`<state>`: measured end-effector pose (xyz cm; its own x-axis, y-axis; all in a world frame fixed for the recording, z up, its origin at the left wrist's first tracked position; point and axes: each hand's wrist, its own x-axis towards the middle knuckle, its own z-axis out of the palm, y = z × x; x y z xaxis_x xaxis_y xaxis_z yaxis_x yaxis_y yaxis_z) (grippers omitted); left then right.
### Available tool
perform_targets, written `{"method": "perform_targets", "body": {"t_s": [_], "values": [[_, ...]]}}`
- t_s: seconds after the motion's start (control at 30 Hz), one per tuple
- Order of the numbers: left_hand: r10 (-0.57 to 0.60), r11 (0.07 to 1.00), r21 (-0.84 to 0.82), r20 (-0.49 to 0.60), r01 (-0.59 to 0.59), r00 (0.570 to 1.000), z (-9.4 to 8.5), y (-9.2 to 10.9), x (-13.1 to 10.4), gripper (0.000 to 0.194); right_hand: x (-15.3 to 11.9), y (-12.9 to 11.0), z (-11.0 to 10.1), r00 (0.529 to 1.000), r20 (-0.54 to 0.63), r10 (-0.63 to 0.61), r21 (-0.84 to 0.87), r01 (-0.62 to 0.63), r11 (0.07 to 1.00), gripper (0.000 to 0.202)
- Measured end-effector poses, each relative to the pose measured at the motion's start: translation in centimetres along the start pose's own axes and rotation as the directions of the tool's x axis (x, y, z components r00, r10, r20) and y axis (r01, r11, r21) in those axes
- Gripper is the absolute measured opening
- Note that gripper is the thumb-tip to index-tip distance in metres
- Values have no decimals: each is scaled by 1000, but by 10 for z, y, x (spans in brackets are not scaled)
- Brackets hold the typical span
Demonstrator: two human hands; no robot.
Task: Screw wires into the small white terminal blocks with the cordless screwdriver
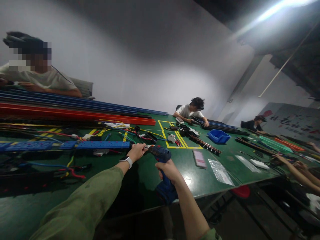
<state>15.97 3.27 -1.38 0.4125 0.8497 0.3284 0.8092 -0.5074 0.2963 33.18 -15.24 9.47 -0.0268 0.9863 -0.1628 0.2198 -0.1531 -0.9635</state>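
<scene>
My right hand (168, 170) is wrapped round the grip of a blue cordless drill (162, 154), whose chuck points left. At the drill's tip, the fingers of my left hand (137, 151) are pinched together; what is between them is too small to make out. A watch with a pale band sits on my left wrist. Just left of that hand is the end of a long blue power strip (102, 144), lying across the table. Red, yellow and blue wires (72, 170) lie loose around the strip.
Orange-red channels (75, 113) and blue rails (100, 104) run along the far side of the green table (147, 186). To the right are a blue bin (218, 136), a phone-like slab (199, 159) and a plastic bag (220, 171). Several other people sit around the table.
</scene>
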Motion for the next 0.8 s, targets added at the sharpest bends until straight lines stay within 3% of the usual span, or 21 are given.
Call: {"method": "perform_targets", "body": {"t_s": [0.43, 0.63, 0.8], "values": [[6, 1000, -31, -7, -6, 1000, -5, 3, -2, 31, 0, -2, 1, 1000, 1, -27, 1, 27, 1000, 11], [6, 999, -48, -10, -7, 1000, -9, 5, -3, 30, 2, -1, -2, 998, 62, -19, 13, 18, 1000, 16], [20, 999, -44, -16, -21, 1000, -8, 4, -3, 30, 1, -2, -1, 999, 18, -29, 14, 29, 999, 16]]}}
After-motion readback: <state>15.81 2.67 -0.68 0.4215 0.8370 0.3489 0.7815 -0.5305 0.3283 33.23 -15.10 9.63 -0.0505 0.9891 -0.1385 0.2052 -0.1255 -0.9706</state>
